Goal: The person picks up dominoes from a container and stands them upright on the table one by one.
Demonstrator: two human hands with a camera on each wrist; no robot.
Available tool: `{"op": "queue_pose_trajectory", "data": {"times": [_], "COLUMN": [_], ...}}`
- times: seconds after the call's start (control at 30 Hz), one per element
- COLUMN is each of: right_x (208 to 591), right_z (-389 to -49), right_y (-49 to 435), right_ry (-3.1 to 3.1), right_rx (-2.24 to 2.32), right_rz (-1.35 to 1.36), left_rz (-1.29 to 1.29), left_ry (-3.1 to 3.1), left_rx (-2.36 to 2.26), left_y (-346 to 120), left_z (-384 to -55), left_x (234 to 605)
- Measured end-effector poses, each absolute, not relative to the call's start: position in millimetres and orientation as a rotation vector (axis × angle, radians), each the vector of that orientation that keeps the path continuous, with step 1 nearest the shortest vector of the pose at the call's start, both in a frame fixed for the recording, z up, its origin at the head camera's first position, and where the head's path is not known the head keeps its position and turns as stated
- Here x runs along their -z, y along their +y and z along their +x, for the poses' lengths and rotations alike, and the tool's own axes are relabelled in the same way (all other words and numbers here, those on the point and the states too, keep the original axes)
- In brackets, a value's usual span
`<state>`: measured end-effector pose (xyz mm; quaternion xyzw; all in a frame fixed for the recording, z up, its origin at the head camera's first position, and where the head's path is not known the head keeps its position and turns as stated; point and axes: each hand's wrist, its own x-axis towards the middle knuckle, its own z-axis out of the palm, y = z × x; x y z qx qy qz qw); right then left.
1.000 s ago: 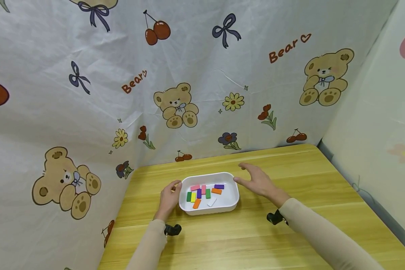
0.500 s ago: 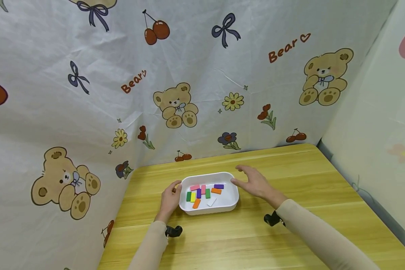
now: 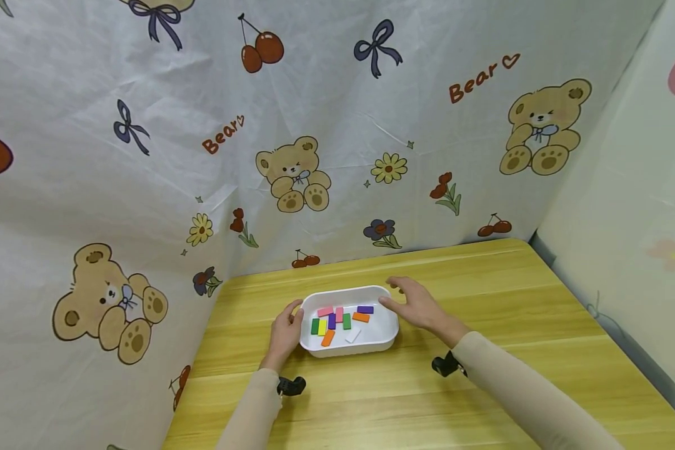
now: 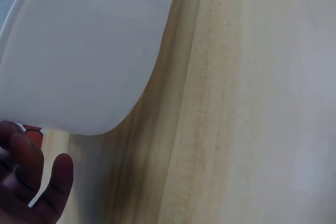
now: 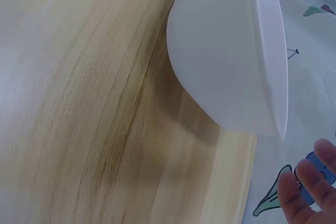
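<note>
A white oblong tray lies on the wooden table, with several small flat coloured blocks inside. Among them are a yellow block, a white block, a purple block and an orange block. My left hand is at the tray's left end, fingertips by the rim; in the left wrist view its loosely bent fingers show below the tray's end. Across from it, my right hand is spread at the right end, thumb near the rim. Its fingers stand apart from the tray in the right wrist view.
The wooden table ends at the back against a white cloth printed with bears, flowers and cherries. Another pale cloth hangs on the right. Small black devices sit at both wrists.
My right hand has moved left, closer to the tray's right end. The left hand has shifted very slightly; the tray and the blocks lie as before.
</note>
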<state>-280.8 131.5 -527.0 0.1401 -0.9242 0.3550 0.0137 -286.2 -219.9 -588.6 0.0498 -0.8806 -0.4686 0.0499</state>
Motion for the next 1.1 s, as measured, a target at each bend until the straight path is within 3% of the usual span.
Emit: {"op": "queue_pose_trajectory", "data": {"times": [1.1], "right_x": [543], "right_z": [-282], "right_y": [87], "right_ry": [-2.828], "right_rx": [-1.25], "right_rz": [0.48], "left_rz": [0.144], "left_ry": [-2.654], "left_rx": [1.427], "left_y": [-217], "left_z": [-285], "left_x": [589]}}
